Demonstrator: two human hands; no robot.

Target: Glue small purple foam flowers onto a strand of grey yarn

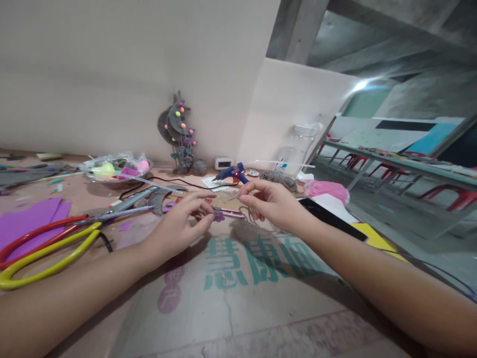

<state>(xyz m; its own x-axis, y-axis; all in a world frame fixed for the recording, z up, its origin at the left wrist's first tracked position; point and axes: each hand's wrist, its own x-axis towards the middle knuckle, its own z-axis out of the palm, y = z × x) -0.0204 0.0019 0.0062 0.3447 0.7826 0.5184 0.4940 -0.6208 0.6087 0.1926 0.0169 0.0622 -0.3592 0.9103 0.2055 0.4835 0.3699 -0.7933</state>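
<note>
Both my forearms reach out over a cardboard sheet (238,293) printed with green characters. My left hand (182,223) is closed in a pinch on a small purple flower-shaped piece (219,216). My right hand (266,201) is just beside it, fingers pinched together on something thin that I cannot make out. A pink-handled tool (233,213) lies on the table between the two hands.
Large scissors with red and yellow handles (48,243) lie at left on purple foam sheets (28,219). A blue glue gun (233,173), a bowl of coloured bits (115,169), a grey felt ornament with pompoms (179,129) and a plastic jar (298,146) stand behind. The table's right edge drops off.
</note>
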